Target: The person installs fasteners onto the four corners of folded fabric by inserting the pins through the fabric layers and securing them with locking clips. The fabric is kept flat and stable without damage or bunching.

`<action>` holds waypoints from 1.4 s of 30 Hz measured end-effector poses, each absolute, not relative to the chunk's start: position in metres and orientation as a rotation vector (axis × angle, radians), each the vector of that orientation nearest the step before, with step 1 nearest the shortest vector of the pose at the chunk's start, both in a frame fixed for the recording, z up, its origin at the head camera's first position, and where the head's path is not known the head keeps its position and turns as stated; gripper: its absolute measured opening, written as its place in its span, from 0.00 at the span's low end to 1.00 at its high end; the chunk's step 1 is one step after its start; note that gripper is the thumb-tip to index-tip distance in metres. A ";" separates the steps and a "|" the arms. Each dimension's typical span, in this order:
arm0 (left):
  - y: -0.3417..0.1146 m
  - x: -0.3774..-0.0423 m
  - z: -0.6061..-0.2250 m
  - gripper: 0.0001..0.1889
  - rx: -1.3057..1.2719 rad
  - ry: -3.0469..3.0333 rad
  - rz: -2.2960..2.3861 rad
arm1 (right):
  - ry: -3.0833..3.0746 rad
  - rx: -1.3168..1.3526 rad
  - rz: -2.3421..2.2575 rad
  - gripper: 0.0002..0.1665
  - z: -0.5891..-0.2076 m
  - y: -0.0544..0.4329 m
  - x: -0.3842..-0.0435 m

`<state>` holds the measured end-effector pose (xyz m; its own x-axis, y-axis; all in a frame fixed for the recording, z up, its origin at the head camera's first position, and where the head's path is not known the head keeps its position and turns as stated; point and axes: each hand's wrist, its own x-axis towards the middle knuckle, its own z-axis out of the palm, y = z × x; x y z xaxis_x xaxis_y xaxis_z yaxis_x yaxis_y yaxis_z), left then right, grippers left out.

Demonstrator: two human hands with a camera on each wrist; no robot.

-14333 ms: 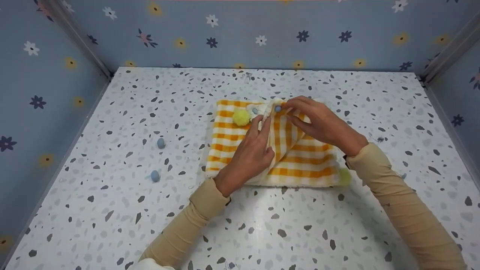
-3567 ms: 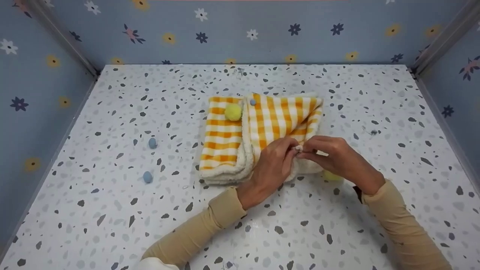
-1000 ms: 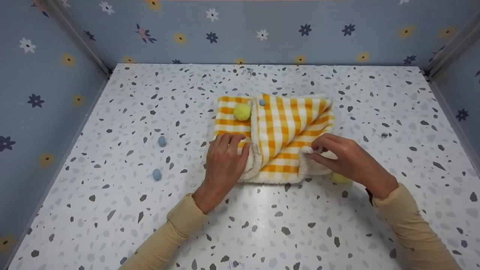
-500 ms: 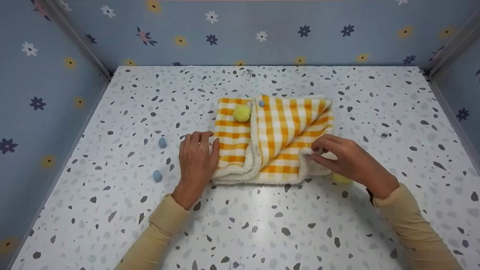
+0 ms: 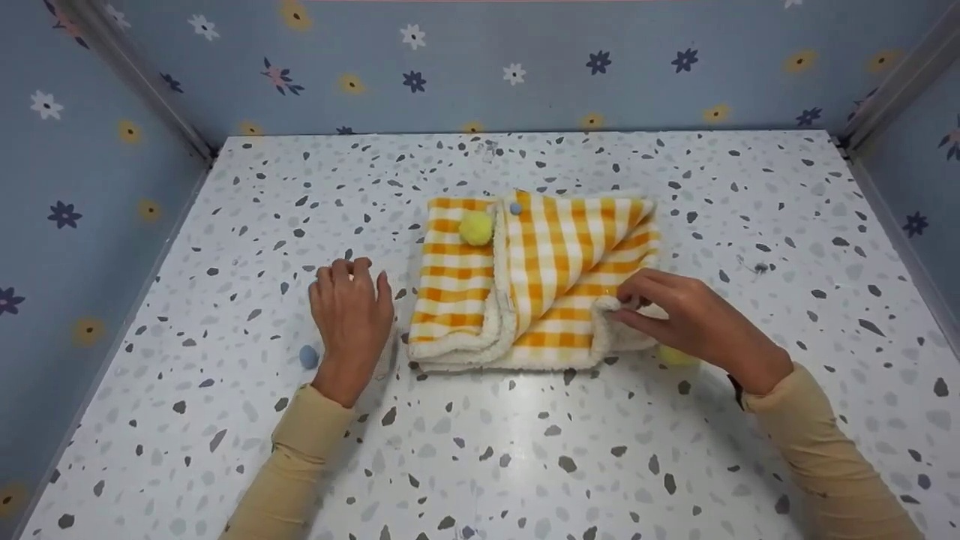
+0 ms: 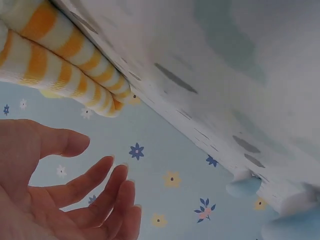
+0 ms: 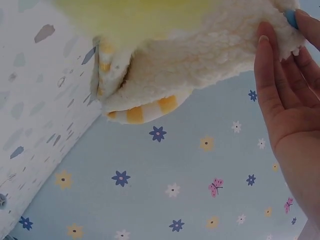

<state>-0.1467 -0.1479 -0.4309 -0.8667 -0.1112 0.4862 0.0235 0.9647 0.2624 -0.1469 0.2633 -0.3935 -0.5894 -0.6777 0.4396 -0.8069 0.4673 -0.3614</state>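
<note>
Orange-and-white checked fabric with a cream fleece edging makes up the folded cloth (image 5: pixel 457 289), lying on the speckled table (image 5: pixel 480 465). At its 4 o'clock side, the person's right hand (image 5: pixel 679 311) pinches a raised fleece corner (image 5: pixel 606 304) between thumb and fingers, with most of the cloth stretching from that pinch toward 9 and 10 o'clock. In the right wrist view, a small blue piece (image 7: pixel 291 19) shows right at the fingertips.

One yellow pompom (image 5: pixel 476 228) rests on the cloth between 10 and 11 o'clock; a second pompom (image 5: pixel 677 356) sits between 4 and 5 o'clock from the pinch, partly covered. A blue dot (image 5: pixel 515 208) marks the cloth near 12 o'clock.

Well apart from the cloth, toward 9 o'clock, the left hand (image 5: pixel 350 319) is relaxed and free, its fingers loosely bent. An egg-shaped blue bead (image 5: pixel 308 357) lies just beside it, between 7 and 8 o'clock.
</note>
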 end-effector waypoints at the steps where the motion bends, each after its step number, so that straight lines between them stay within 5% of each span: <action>1: -0.150 -0.147 -0.431 0.15 0.085 -2.613 -0.331 | -2.484 1.283 0.804 0.18 -0.393 0.263 -0.147; 10: -0.169 -0.151 -0.434 0.26 0.294 -2.891 -0.164 | -2.468 1.315 0.816 0.20 -0.394 0.264 -0.148; 20: -0.178 -0.150 -0.436 0.21 0.299 -2.994 -0.290 | -2.471 1.328 0.803 0.19 -0.393 0.265 -0.147; 30: -0.179 -0.148 -0.436 0.06 0.179 -2.881 -0.375 | -2.491 1.327 0.810 0.18 -0.395 0.266 -0.147; 42: -0.178 -0.148 -0.438 0.10 0.157 -2.907 -0.458 | -2.502 1.323 0.810 0.17 -0.395 0.265 -0.148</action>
